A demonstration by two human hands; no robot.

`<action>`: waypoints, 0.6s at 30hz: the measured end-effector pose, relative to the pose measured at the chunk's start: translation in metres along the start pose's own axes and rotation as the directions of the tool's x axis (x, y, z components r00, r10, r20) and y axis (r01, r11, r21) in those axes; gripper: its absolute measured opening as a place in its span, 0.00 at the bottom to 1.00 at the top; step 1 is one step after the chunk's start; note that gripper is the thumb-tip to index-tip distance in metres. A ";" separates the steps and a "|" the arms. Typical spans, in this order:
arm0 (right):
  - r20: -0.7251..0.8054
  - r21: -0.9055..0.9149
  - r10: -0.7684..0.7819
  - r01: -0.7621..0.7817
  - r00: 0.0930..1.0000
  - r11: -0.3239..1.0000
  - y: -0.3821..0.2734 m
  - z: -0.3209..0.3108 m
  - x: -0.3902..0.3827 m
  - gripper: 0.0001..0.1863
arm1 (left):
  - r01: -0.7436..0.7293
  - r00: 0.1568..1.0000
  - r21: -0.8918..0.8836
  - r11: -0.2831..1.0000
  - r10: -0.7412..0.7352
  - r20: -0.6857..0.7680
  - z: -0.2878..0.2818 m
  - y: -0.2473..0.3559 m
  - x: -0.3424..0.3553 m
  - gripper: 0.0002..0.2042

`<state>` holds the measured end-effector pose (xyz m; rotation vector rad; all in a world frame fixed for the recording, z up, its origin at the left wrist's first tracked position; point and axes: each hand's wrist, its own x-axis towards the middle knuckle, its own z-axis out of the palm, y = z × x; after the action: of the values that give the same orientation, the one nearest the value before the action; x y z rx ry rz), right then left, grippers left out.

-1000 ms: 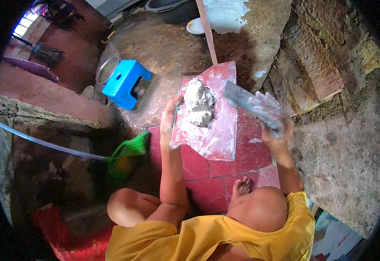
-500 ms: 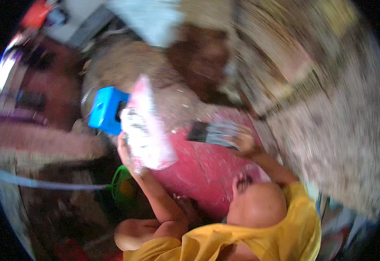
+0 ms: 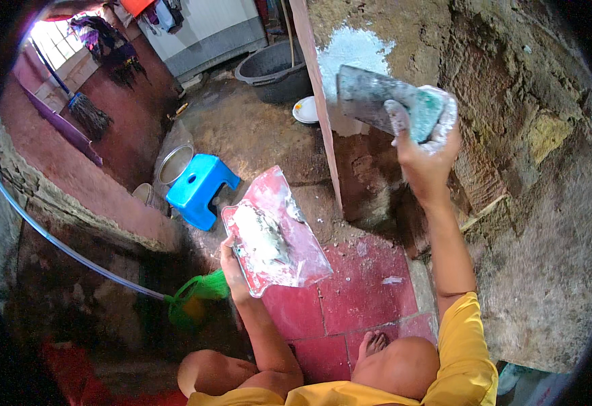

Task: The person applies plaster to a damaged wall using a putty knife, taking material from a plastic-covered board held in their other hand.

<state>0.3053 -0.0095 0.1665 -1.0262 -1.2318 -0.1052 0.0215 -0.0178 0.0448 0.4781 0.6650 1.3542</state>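
Note:
My left hand (image 3: 233, 265) grips the left edge of a red board (image 3: 309, 260) smeared with white paste, with a thick white mound (image 3: 256, 237) on it. Up to the right, my right hand (image 3: 426, 159), its fingers coated white, holds a flat grey-green rectangular scraper (image 3: 367, 95). The blade lies in front of a rough brown wall (image 3: 485, 68) beside a patch of white coating (image 3: 346, 47) at the wall's corner; I cannot tell whether it touches the surface.
A blue plastic stool (image 3: 198, 203), metal bowl (image 3: 176, 164), white plate (image 3: 306, 110) and dark tub (image 3: 265, 72) are on the floor ahead. Left are a pink ledge (image 3: 140, 210), hose (image 3: 72, 250) and green brush (image 3: 211, 284). Red tiles (image 3: 360, 291) lie between me and the wall.
My right hand has moved up with the scraper from near the board to beside the white wall patch. My left hand and board are lower and further left. The view has shifted.

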 end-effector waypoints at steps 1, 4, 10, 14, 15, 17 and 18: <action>0.009 0.072 0.076 -0.077 0.997 0.994 -0.002 0.008 0.001 0.17 | 0.016 1.000 0.012 1.000 -0.017 0.006 -0.002 0.001 0.002 0.18; -0.004 0.013 -0.100 0.100 0.995 0.995 0.000 0.020 0.009 0.15 | 0.041 0.999 0.040 0.998 -0.040 -0.033 -0.004 0.004 -0.002 0.18; -0.141 0.055 -0.077 0.086 0.987 0.995 0.014 0.022 0.019 0.14 | 0.046 0.999 0.023 0.999 -0.046 -0.008 -0.023 0.003 0.007 0.17; -0.160 0.033 -0.076 0.082 0.984 0.996 0.021 0.018 0.021 0.13 | 0.037 0.999 0.025 0.999 -0.036 -0.039 -0.027 0.000 0.008 0.17; -0.166 0.052 -0.061 0.071 0.984 0.996 0.022 0.016 0.022 0.13 | 0.032 0.998 0.052 0.998 -0.028 -0.064 -0.033 -0.003 0.011 0.17; -0.223 0.036 -0.025 0.034 0.974 0.999 0.022 0.011 0.023 0.13 | -0.022 0.992 0.087 0.996 0.032 -0.121 -0.036 -0.006 0.012 0.16; -0.252 0.029 -0.008 0.016 0.968 0.999 0.022 0.008 0.024 0.13 | -0.048 0.987 0.106 0.993 0.063 -0.148 -0.036 -0.007 0.013 0.15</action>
<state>0.3216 0.0192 0.1723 -0.9470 -1.0050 -0.2191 0.0030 -0.0088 0.0119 0.4821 0.8545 1.4238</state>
